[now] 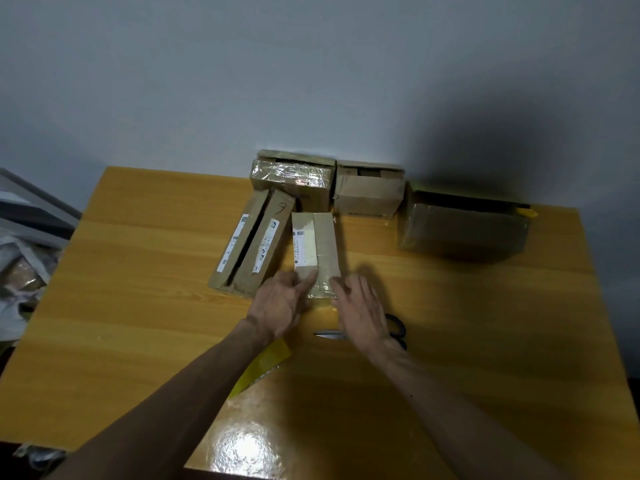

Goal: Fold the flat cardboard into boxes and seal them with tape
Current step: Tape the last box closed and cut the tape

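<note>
Both hands are down at the near end of the small box [316, 252], right in the middle of the wooden table [138, 271]. The left hand [280, 301] lies with fingers spread loosely, fingertips on the box's near top corner; the right hand [360, 311] is flat and wide, fingers resting against the near right edge. Neither is gripping anything — they are pressing, not holding. A shiny strip of tape shows on that near end, so this looks like the smoothing-down stage: the box is folded and the seal is being rubbed flat.

Just left of it, almost touching, sits a long box [251, 247] with its top flaps apart, a dark gap running down the middle. That one looks unsealed. Three more boxes line the wall behind. The scissors [391, 332] lie just beside the right wrist, partly hidden under it, and a yellow sheet [266, 363] peeks out below the left forearm.

Next, I'd expect the small box to be pushed aside and the open one closed and taped. No tape roll is in sight.
</note>
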